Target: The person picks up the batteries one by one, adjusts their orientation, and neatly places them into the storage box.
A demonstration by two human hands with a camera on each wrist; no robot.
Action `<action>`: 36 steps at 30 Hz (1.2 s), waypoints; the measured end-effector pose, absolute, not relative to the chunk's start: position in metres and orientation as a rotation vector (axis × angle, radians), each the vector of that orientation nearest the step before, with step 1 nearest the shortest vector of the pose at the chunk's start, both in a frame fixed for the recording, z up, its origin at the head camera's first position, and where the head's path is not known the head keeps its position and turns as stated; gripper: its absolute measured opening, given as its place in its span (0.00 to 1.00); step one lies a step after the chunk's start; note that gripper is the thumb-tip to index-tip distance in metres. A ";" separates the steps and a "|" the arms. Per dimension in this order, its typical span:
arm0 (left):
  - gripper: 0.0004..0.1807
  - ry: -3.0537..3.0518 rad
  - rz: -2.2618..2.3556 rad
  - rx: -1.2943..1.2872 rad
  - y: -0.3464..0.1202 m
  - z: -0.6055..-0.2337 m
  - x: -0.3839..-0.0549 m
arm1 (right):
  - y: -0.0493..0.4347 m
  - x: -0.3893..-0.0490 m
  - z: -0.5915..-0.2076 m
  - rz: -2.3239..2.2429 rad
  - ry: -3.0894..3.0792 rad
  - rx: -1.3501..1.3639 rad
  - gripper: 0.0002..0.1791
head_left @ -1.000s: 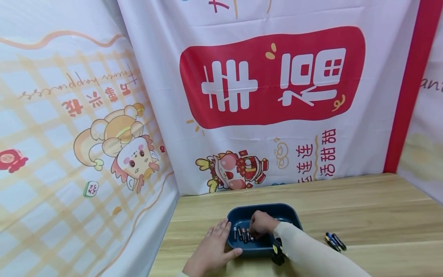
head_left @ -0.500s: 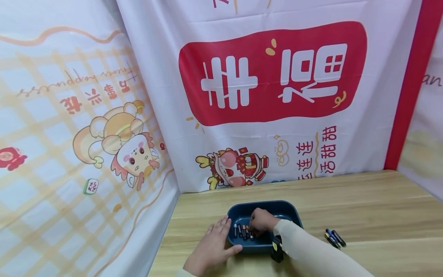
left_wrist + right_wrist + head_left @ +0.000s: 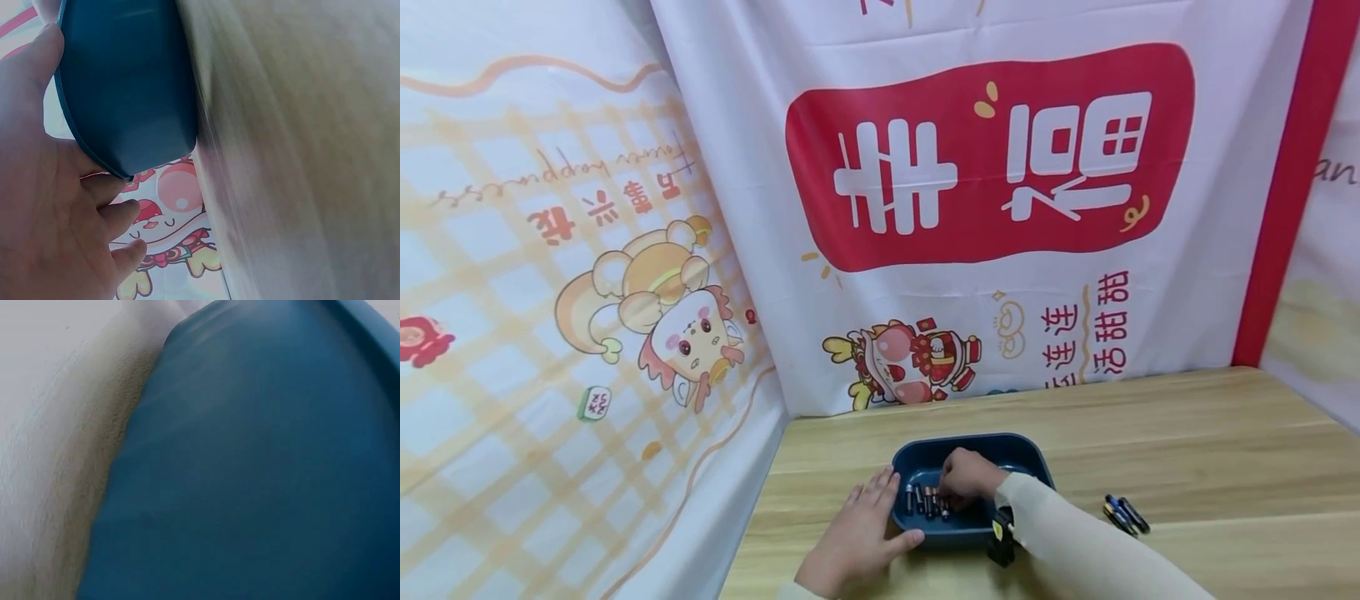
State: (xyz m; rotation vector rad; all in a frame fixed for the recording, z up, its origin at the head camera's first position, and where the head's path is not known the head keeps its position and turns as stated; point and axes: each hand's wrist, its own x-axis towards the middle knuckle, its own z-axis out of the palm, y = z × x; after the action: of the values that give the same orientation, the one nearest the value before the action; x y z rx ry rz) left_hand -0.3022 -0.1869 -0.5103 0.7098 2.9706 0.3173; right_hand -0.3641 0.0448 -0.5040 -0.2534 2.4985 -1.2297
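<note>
A dark blue plastic tub [image 3: 1022, 454] stands on the wooden table, with several small batteries [image 3: 919, 498] lined up side by side at its left end. Reaching in from the right, my right hand [image 3: 972, 475] has its fingers curled down at the right end of that row and pinches a battery, mostly hidden by the fingers. My left hand [image 3: 861, 533] rests on the tub's left side, thumb at the front corner, fingers along the rim. In the left wrist view, the left hand's fingers [image 3: 119, 219] lie at the rim. The tub's wall [image 3: 250, 456] fills much of the right wrist view.
Several more batteries [image 3: 1126, 515] lie together on the table [image 3: 1210, 450] to the right of the tub. A printed white cloth [image 3: 775, 208] hangs behind the table, and another [image 3: 587, 275] along its left side. A black wrist camera [image 3: 1002, 540] sits by the tub's front wall.
The head view has shifted slightly. Both hands stay in about the same place at the tub, and the batteries in the row look nearly unchanged.
</note>
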 end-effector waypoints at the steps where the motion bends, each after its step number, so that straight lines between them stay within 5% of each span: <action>1: 0.54 2.970 0.316 0.717 -0.186 -0.511 -0.302 | 0.048 -0.363 -0.504 -1.236 2.496 -0.252 0.05; 16: 0.54 2.996 0.355 0.722 -0.189 -0.514 -0.299 | 0.106 -0.349 -0.504 -1.381 2.345 -0.359 0.06; 36: 0.55 3.009 0.328 0.746 -0.183 -0.505 -0.298 | 0.196 -0.349 -0.457 -1.507 2.309 -0.313 0.13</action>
State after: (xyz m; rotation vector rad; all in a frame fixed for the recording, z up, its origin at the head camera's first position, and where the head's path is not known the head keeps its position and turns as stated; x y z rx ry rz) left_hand -0.2976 -0.1825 -0.5049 0.7462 3.0090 0.3282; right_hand -0.3486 0.1957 -0.4569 -0.3130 2.3088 -1.5067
